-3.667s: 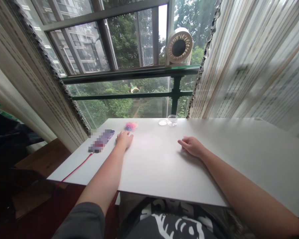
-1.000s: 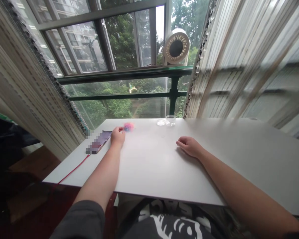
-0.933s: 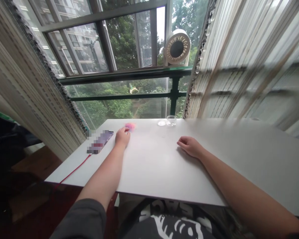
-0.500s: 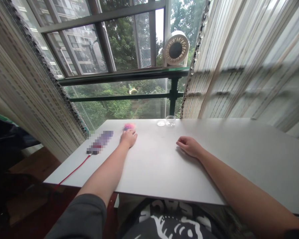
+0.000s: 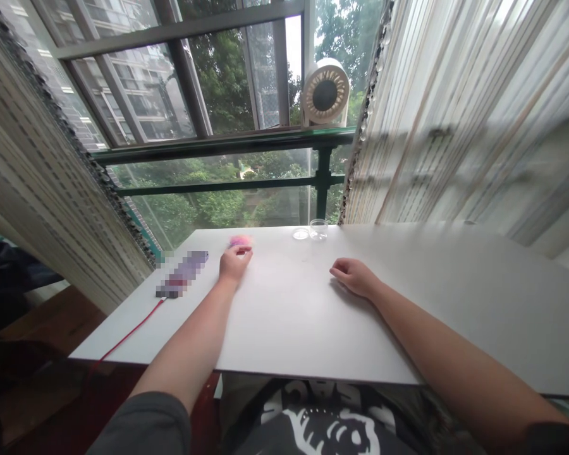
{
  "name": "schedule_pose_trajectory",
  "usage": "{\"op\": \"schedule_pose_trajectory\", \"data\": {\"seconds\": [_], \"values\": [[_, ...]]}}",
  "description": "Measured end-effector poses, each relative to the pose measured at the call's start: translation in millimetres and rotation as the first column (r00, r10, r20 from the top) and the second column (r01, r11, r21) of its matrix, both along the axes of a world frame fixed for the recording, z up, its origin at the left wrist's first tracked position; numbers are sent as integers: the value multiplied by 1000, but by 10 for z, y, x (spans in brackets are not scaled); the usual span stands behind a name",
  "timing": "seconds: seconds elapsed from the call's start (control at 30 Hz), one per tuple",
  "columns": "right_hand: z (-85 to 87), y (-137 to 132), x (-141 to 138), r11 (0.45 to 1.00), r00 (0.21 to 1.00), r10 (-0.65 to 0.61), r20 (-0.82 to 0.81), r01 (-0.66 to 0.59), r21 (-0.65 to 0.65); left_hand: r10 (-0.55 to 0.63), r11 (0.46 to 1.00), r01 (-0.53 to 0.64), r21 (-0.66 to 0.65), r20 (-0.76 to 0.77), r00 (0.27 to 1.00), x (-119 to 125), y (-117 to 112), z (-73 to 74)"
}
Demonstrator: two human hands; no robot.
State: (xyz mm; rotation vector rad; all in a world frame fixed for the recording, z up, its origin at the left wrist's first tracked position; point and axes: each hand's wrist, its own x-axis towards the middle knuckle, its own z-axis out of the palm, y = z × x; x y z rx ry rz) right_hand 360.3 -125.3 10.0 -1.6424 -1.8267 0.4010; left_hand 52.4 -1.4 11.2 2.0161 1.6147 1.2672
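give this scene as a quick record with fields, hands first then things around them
left hand: at the colourful pile, grip unclear
right hand: loosely curled, apart from the cup
phone: left of the left hand, pixelated, red cable attached
lid: clear, beside the cup
cup: clear, near the far edge of the table
fan: white, above the green rail

The left hand (image 5: pixel 233 264), spread palm-down a moment ago, is now turned, with its thumb and fingertips drawn together just in front of the multicoloured pile (image 5: pixel 239 241). The round fan (image 5: pixel 325 95) and green railing (image 5: pixel 222 146) now appear slightly further left in view.
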Motion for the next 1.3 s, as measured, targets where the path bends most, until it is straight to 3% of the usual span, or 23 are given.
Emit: {"op": "schedule_pose_trajectory", "data": {"seconds": [0.1,0.23,0.3,0.37,0.47,0.57,0.7,0.83,1.0,1.17,1.3], "values": [[-19,18,58,992,995,-100,-19,101,71,-79,997,79,2,-20,997,94,-52,5],[-19,94,220,921,937,-346,-57,350,168,-125,992,124,-24,-72,989,171,-104,25],[36,181,270,913,927,-375,-25,374,164,-128,991,125,-38,-78,989,180,-110,32],[128,311,249,940,945,-325,47,317,124,-145,989,143,-41,-74,987,180,-103,28],[268,564,70,989,966,-151,212,147,35,-179,984,177,-35,-76,981,177,-87,10],[317,812,-181,997,908,10,420,26,-79,-179,984,177,-33,-86,980,171,-82,1],[246,1023,-332,989,883,8,468,61,-131,-180,983,177,-40,-78,981,167,-101,18],[218,1066,-121,972,871,-51,489,156,-175,-219,976,218,-29,-64,974,177,-118,33],[306,950,322,942,879,-62,473,209,-263,-230,973,229,-20,-53,972,177,-94,15],[328,775,567,932,929,11,371,125,-341,-240,971,239,-28,-56,969,165,-81,-8],[252,684,622,937,991,30,128,17,-350,-220,975,218,-28,-57,974,157,-77,-25]]}}
